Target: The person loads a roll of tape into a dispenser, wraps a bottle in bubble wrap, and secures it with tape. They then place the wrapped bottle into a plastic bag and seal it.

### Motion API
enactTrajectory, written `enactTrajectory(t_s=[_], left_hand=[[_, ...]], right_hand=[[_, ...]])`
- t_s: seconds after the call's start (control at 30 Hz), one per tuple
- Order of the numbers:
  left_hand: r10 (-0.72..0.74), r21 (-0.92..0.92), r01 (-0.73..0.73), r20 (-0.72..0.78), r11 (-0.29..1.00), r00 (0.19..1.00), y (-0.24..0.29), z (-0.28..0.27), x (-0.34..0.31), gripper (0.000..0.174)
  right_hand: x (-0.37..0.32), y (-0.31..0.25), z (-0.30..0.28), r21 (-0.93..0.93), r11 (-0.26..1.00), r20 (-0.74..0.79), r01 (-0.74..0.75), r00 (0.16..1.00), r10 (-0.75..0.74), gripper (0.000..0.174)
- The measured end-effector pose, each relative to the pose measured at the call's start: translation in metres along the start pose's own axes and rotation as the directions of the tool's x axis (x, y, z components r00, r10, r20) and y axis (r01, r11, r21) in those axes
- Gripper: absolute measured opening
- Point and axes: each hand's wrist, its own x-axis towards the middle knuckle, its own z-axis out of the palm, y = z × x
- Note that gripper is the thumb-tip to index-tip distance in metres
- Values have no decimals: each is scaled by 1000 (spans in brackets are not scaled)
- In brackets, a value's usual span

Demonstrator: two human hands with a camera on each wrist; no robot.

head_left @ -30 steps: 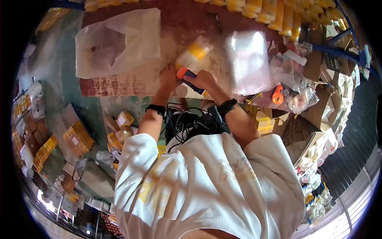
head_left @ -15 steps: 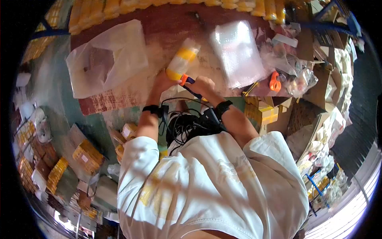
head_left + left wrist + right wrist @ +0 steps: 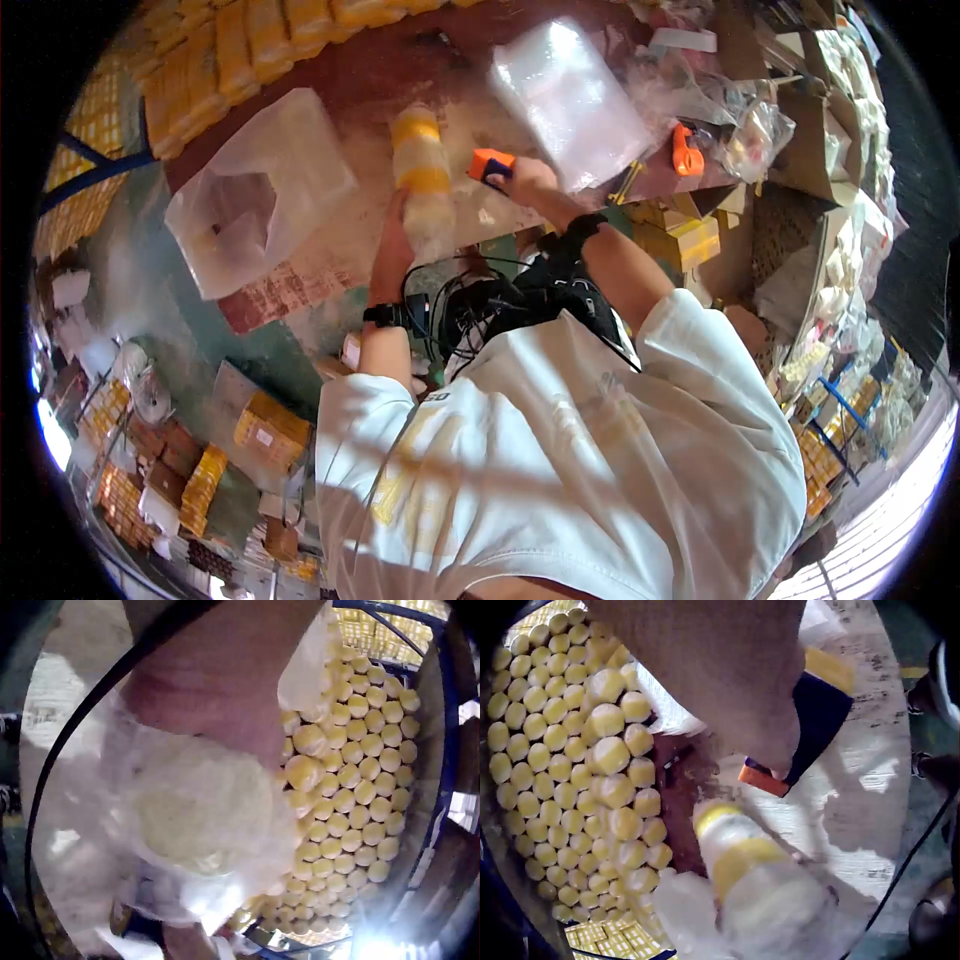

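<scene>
My left hand (image 3: 397,225) holds a bottle-shaped package (image 3: 420,165) in clear wrap, banded with yellow tape, on the worktable (image 3: 345,225). In the left wrist view its whitish round end (image 3: 206,806) lies below the hand, whose fingers are largely hidden. My right hand (image 3: 530,182) grips a dark blue and orange tape dispenser (image 3: 492,165) to the right of the package, apart from it. The right wrist view shows the dispenser's dark blue body (image 3: 819,720) and orange end, with yellow at the other end.
A translucent plastic bag (image 3: 265,190) lies left on the table, a stack of clear bubble-wrap sheets (image 3: 570,100) right. Beyond it are an orange tool (image 3: 686,150) and crumpled plastic (image 3: 745,140). Many yellow-taped packages (image 3: 245,55) are stacked along the far edge. Cartons (image 3: 690,240) stand below the right side.
My right hand has moved the tape dispenser right, away from the package. The package now points more straight away from me and sits nearer the front edge. The head view has turned.
</scene>
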Motion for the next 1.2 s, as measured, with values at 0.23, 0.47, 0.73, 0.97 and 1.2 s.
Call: enactTrajectory(t_s=[0.23,0.47,0.73,0.97,1.2], left_hand=[[-22,-674,85,101,733,995,51,64,-83,49],[12,-786,83,114,613,993,26,29,-64,56],[441,38,-444,58,895,896,10,32,-61,51],[351,-156,-332,114,930,929,16,16,-58,64],[-39,106,39,0,994,999,25,-55,-102,71]], right_hand=[[13,-13,12,-293,923,-263,250,907,-329,41],[41,16,37,-357,878,-71,319,928,-366,47],[-102,-99,-86,174,276,-231,945,312,-922,37],[-129,-126,-39,-383,513,-151,768,496,-855,30],[-108,-123,-17,-238,505,-130,830,488,-863,15]])
